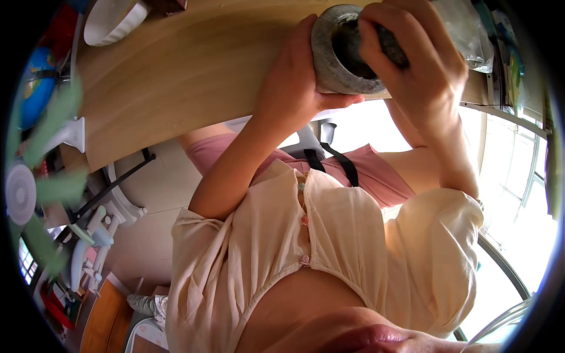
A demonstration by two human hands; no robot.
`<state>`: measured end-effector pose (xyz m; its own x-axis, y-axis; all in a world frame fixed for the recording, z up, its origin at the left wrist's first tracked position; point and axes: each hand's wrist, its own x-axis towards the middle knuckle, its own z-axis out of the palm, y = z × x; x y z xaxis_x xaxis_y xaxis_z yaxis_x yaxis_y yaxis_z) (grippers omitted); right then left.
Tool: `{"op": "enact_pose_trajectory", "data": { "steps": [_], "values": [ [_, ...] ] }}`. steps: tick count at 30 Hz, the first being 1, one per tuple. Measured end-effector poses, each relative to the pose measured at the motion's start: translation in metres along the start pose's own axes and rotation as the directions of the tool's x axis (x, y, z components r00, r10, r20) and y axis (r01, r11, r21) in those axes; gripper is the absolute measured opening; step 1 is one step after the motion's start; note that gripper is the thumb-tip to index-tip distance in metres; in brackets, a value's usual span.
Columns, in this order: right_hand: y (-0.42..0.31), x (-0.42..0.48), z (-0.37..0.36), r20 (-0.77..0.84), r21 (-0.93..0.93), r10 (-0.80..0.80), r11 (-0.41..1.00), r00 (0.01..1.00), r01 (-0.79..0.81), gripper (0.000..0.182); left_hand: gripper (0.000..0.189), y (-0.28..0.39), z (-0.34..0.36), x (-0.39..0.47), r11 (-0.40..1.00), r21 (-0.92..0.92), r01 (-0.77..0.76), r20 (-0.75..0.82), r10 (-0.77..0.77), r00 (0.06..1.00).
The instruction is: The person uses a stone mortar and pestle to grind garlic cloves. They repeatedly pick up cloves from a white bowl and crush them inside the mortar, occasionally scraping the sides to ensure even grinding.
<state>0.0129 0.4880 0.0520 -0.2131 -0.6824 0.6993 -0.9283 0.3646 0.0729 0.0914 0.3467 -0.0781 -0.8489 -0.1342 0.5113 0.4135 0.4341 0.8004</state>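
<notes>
My left hand [300, 66] wraps the side of a grey stone mortar [325, 50], thumb at the rim and fingers under its lower side. The mortar tilts so that its mouth partly faces me, above the near edge of the wooden table [190, 66]. My right hand [415, 57] is at the mouth, fingers curled around a dark, speckled stone pestle [393, 46]. Most of the pestle is hidden by the fingers. Dark and yellowish residue shows inside the mortar, but I cannot tell what it is.
A white fluted bowl [115, 22] stands at the table's far left. A clear plastic bag [472, 39] lies at the right. Left of the table are a green-bladed fan [21, 194] and a globe [39, 88]. A bright window [516, 163] is on the right.
</notes>
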Motion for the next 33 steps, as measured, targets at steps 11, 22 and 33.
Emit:
{"op": "enact_pose_trajectory", "data": {
  "steps": [11, 22, 33],
  "values": [
    [-0.006, 0.02, -0.024, -0.145, 0.088, 0.247, 0.968, 0.958, -0.237, 0.008, 0.117, 0.003, -0.002, 0.006, 0.982, -0.185, -0.046, 0.059, 0.057, 0.997],
    [-0.005, 0.013, -0.012, -0.079, 0.179, 0.286, 0.947, 0.955, -0.268, 0.01, 0.116, 0.006, -0.006, 0.009, 0.989, -0.133, -0.06, 0.085, 0.072, 0.994],
    [0.001, 0.011, -0.019, -0.112, 0.221, 0.379, 0.911, 0.918, -0.349, 0.005, 0.108, 0.013, -0.005, 0.014, 0.977, -0.214, 0.003, 0.116, 0.023, 0.993]
  ]
}}
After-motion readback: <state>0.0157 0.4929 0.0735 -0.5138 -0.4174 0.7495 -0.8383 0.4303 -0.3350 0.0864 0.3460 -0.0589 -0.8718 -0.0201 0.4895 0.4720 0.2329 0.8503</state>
